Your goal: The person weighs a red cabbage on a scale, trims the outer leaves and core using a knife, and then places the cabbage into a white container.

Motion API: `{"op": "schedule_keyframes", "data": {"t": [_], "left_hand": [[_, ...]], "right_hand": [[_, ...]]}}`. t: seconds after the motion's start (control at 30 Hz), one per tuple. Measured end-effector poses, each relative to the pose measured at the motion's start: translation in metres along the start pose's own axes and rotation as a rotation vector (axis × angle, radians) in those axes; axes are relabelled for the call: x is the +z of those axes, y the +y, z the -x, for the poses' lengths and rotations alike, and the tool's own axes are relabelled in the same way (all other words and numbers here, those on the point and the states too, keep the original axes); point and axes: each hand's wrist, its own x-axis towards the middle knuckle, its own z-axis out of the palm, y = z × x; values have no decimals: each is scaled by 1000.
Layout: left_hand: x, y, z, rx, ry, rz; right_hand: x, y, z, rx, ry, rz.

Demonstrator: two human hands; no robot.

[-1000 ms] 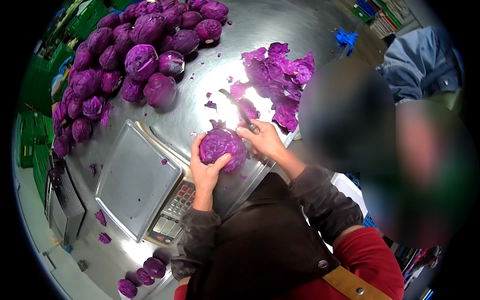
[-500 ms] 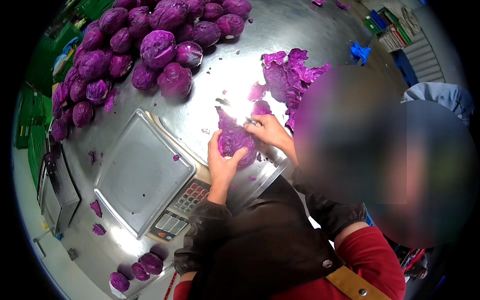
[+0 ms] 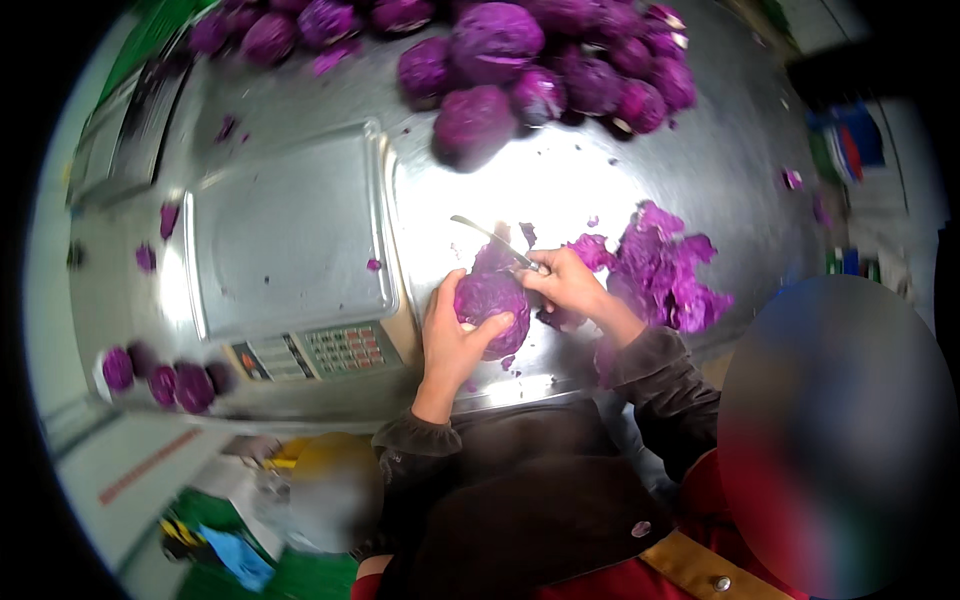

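My left hand (image 3: 452, 332) grips a purple cabbage (image 3: 488, 300) from its left side, thumb across the near face and fingers along the far side. In my closed right hand (image 3: 572, 284) is the handle of a knife with a thin curved blade (image 3: 488, 233), which points up and left over the far end of the cabbage. A loose leaf stands out from the cabbage beneath the blade. Just right of my right hand lies a heap of peeled purple leaves (image 3: 668, 265) on the metal table (image 3: 745, 190).
To the left stands a scale (image 3: 290, 235) with a steel pan and keypad. Many purple cabbages (image 3: 497, 45) are piled at the far side. Several small ones (image 3: 194, 387) sit at the left front corner. Leaf scraps dot the table. A blurred round patch covers the right.
The whole view has turned and shifted, so the scale and pile appear rotated. The knife blade now shows plainly, pointing left above the cabbage. My left hand keeps its grip on the cabbage.
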Motion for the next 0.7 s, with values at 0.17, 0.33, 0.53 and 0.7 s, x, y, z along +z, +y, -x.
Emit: {"op": "schedule_keyframes", "data": {"t": [0.17, 0.33, 0.53, 0.7], "left_hand": [[21, -2, 18, -24, 258, 35], [39, 3, 29, -46, 426, 4], [49, 6, 43, -127, 582, 149], [56, 17, 58, -243, 629, 42]], "right_hand": [[-6, -2, -21, -28, -166, 45], [-6, -16, -23, -87, -118, 225], [1, -20, -38, -344, -195, 429], [2, -20, -29, -213, -304, 344]]}}
